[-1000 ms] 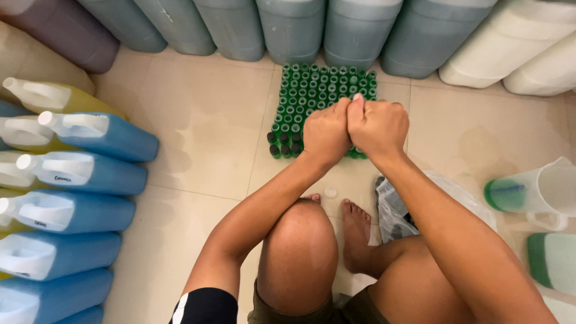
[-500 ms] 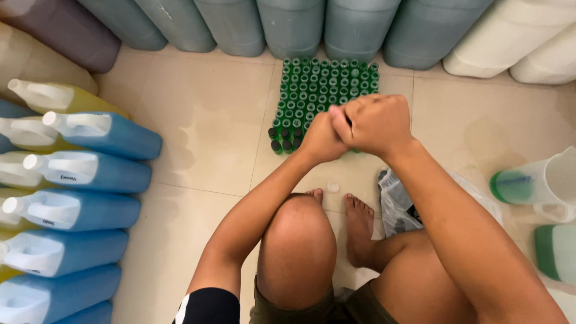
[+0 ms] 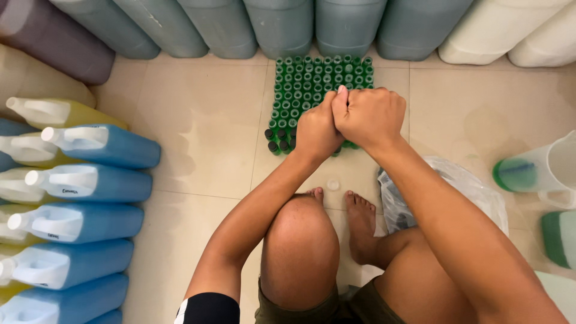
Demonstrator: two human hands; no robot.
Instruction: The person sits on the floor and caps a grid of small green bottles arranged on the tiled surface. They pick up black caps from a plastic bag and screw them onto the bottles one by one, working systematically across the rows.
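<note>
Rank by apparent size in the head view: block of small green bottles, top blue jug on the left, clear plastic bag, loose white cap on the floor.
1. Block of small green bottles, partly hidden by the hands
2. Top blue jug and clear plastic bag: look alike, both part hidden, so unranked
3. Loose white cap, smallest

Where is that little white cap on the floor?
The white cap lies on the tiled floor just ahead of the person's bare toes, below the block of small green bottles.
</note>
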